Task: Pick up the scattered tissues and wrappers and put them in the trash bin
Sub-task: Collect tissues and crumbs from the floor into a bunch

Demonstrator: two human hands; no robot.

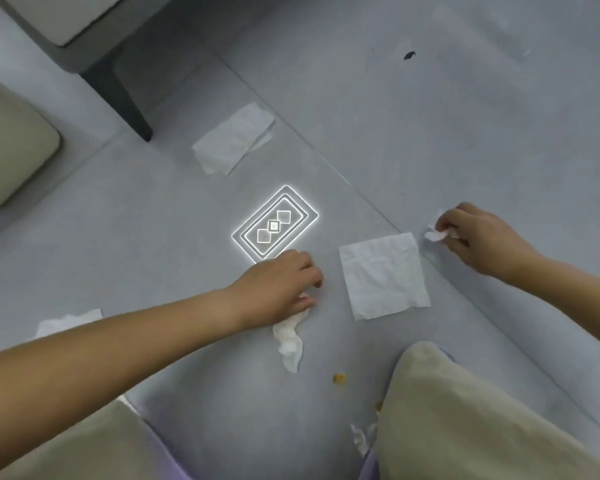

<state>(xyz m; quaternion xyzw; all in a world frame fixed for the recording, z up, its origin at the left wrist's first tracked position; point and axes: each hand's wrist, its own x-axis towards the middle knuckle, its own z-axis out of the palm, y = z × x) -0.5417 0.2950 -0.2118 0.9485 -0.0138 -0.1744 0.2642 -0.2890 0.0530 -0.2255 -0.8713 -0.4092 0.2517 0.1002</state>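
1. Head view, hands: the left hand [281,282] reaches into the centre of the frame with its fingers curled down around a crumpled tissue [289,337], most of which trails loose below the palm. The right hand [478,233], at the right edge, is pinched closed on a small wadded tissue [436,233].

2. Head view, what is left on the grey floor [430,116]: a flat square tissue [383,275] lies between the two hands; a folded tissue [234,140] lies above centre, near a dark chair leg [125,102]; another tissue [68,322] shows at the left edge, partly behind the left forearm; a torn scrap [361,438] sits at the bottom beside the person's knee, with a small orange crumb [339,377] just above it. No trash bin is in view, and no wrapper that I can make out.

3. Risks, as I judge them: the left hand's hold covers only the top of its tissue, so the hanging tail could tear or slip free on lifting. Reaching for the flat square tissue with already full hands could drop a wad. The thin flat sheets may be hard to lift off the smooth floor. The scrap by the knee is easily overlooked.
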